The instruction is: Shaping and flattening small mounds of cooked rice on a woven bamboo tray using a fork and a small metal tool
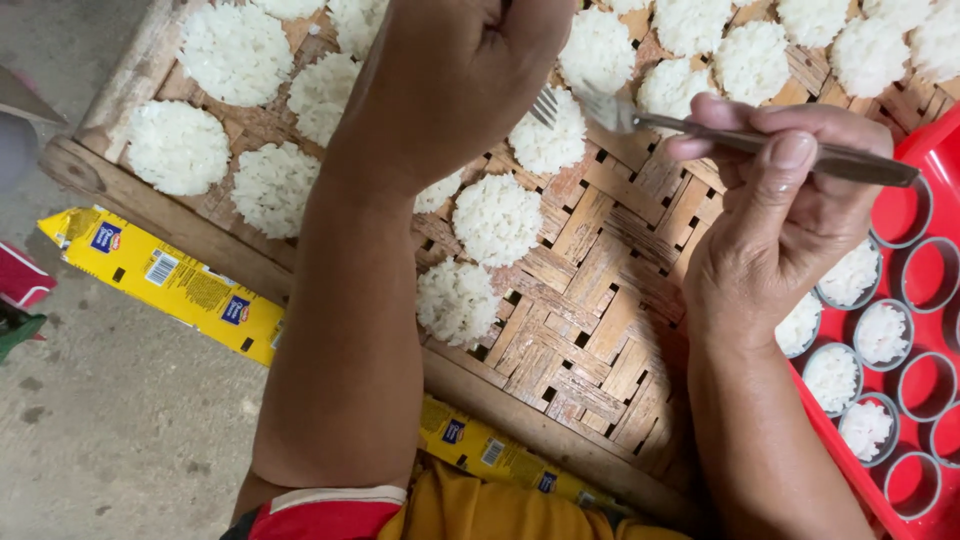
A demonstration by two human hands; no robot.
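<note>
My right hand (785,215) grips a metal fork (640,118) by its handle, with the tines pointing left over a round white rice cake (548,140). Up at the top centre my left hand (455,75) is closed, fingers curled by the fork tines; what it holds is hidden. Several flat round rice cakes (497,218) lie spread on a woven bamboo tray (590,300) with a wooden frame. The patch of tray between my arms is bare weave.
A red plastic tray (940,150) at the right holds several small metal ring moulds (832,378), some filled with rice, some hollow. A yellow printed wrapper (170,285) lies under the bamboo tray's near edge on the concrete floor (110,430).
</note>
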